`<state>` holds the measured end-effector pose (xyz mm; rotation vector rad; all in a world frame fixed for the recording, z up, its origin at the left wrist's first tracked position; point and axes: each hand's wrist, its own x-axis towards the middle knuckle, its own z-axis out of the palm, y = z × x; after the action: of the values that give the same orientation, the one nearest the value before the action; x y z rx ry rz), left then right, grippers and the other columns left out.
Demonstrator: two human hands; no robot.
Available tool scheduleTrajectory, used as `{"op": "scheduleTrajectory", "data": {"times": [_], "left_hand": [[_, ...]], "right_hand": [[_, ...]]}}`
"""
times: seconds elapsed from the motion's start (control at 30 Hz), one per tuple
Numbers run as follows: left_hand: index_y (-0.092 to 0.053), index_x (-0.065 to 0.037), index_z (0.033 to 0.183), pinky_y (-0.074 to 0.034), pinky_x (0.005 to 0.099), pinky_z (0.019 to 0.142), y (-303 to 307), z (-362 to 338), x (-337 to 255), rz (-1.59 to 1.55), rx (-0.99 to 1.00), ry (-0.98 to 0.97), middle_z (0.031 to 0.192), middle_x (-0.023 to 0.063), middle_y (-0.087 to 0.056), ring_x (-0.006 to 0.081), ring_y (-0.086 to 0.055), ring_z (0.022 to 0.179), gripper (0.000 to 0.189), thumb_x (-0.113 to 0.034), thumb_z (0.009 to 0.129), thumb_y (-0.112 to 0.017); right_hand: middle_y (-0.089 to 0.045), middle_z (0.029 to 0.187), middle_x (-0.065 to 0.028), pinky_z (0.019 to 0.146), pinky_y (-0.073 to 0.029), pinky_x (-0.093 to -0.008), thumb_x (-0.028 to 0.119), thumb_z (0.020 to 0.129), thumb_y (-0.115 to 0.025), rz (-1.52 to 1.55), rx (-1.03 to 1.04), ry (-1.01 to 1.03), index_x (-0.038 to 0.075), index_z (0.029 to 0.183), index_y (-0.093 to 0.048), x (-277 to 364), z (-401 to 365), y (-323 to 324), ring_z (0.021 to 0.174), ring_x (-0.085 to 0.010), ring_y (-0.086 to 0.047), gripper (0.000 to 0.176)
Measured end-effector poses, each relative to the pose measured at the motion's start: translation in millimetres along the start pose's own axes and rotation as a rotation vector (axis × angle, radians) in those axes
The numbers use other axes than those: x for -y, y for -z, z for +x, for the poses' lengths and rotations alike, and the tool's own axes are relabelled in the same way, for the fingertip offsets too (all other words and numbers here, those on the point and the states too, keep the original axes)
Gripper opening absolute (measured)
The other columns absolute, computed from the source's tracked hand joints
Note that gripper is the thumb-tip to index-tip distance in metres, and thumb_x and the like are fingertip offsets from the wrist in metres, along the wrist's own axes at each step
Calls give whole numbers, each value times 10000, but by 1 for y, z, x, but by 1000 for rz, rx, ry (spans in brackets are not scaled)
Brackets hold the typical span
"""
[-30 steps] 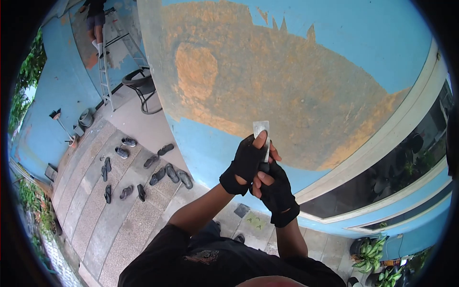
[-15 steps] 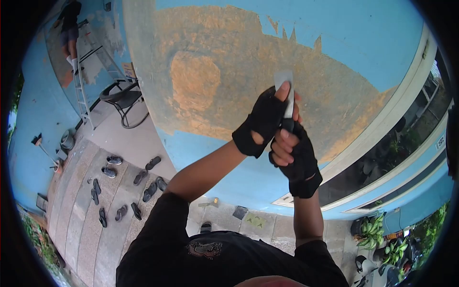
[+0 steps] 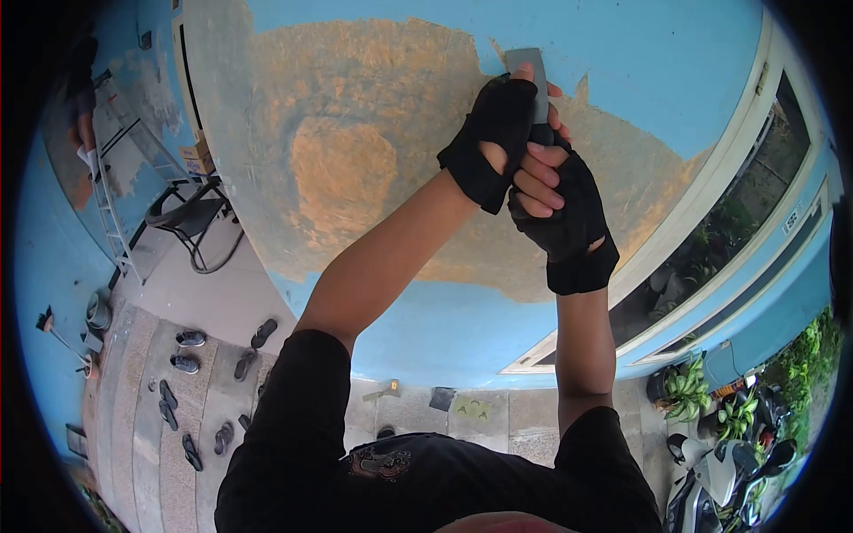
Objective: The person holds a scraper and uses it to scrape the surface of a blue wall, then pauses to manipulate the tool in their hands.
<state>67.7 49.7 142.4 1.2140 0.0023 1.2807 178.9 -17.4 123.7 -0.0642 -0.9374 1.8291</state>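
A metal scraper (image 3: 530, 75) with a dark handle lies against the wall at the ragged edge of the blue paint (image 3: 622, 62). My right hand (image 3: 555, 186), in a black fingerless glove, is wrapped round its handle. Above it and to the left, my left hand (image 3: 499, 120), gloved alike, grips the blade with the thumb on its face and fingers behind. Around and below the hands spreads a bare grey and orange patch (image 3: 426, 169) of wall. Part of the handle is hidden by my fingers.
At the left, a person (image 3: 82, 98) stands on a ladder (image 3: 111, 209) near a black chair (image 3: 191, 218). Sandals and shoes (image 3: 189, 338) lie on the paving (image 3: 133, 400). A window (image 3: 711, 240), potted plants (image 3: 686, 391) and a motorbike (image 3: 711, 480) are on the right.
Both hands and the scraper have moved up the wall, from the bare patch to the edge of the blue paint. The arms are stretched further, and the view has shifted.
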Motion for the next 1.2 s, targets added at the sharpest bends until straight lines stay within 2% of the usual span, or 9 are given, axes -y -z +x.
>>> {"op": "scheduleTrajectory", "data": {"times": [0.13, 0.2, 0.67, 0.73, 0.97, 1.07, 1.13, 1.17, 1.2], "left_hand": [[-554, -1, 1108, -541, 353, 687, 3, 1, 2, -22, 24, -53, 746, 81, -592, 238, -652, 721, 483, -458, 1043, -411], [-526, -30, 1148, -531, 382, 792, 5, -2, 1, 55, 56, -8, 771, 51, -585, 230, -630, 798, 449, -459, 1022, -484], [-533, -25, 1164, -524, 362, 817, 5, 0, 7, 24, 85, -100, 798, 51, -592, 217, -627, 836, 442, -441, 1024, -480], [-524, 0, 1150, -535, 354, 723, 5, 6, 5, 24, 74, -174, 771, 82, -603, 235, -646, 777, 465, -443, 1030, -452], [-529, -5, 1148, -540, 347, 735, 8, 3, 10, 81, 23, -120, 771, 75, -597, 237, -651, 779, 458, -441, 1029, -455], [-532, -11, 1137, -544, 354, 725, 10, 5, 14, 10, 71, -197, 768, 72, -597, 235, -654, 777, 448, -439, 1031, -452], [-549, -52, 1122, -516, 378, 847, 14, 0, 14, -2, 94, -80, 826, 41, -598, 221, -619, 849, 384, -419, 1024, -492], [-549, -52, 1122, -516, 378, 847, 14, 4, 12, 1, 96, -83, 826, 41, -598, 221, -619, 849, 384, -419, 1024, -492], [-541, -33, 1122, -533, 365, 781, 14, 9, 9, 40, 99, -162, 803, 56, -601, 227, -638, 808, 419, -436, 1025, -479]], "right_hand": [[-418, 606, 26, 369, -305, -225, 0, 941, -497, 7, -74, 5, 210, 949, -478, -4, -4, -9, 413, -71, -355, 211], [-420, 606, 23, 370, -308, -228, 2, 938, -499, -17, -92, 12, 209, 947, -476, -5, -3, -10, 413, -74, -357, 209], [-416, 599, 21, 358, -295, -230, 0, 958, -461, -81, -78, 11, 193, 1002, -491, 1, -9, -12, 391, -78, -353, 201], [-416, 599, 23, 358, -296, -230, 3, 958, -465, -46, -76, 3, 191, 1002, -489, 4, -5, -20, 390, -77, -353, 195], [-418, 599, 31, 359, -299, -230, 5, 957, -471, -11, -83, -29, 195, 988, -489, 7, 1, -12, 391, -75, -356, 193], [-420, 598, 29, 361, -300, -228, 0, 953, -475, -27, -49, -14, 193, 991, -495, 5, 0, -13, 393, -75, -359, 198], [-416, 598, 29, 361, -299, -227, -4, 950, -478, -36, -48, -22, 196, 994, -497, 3, -5, -7, 394, -77, -361, 205], [-413, 597, 28, 360, -299, -226, -8, 948, -480, -55, -45, -29, 198, 998, -498, 3, -5, -5, 394, -78, -364, 213], [-413, 597, 28, 360, -299, -226, -8, 948, -480, -54, -46, -37, 198, 998, -498, 2, -2, -8, 394, -78, -364, 213]]}}
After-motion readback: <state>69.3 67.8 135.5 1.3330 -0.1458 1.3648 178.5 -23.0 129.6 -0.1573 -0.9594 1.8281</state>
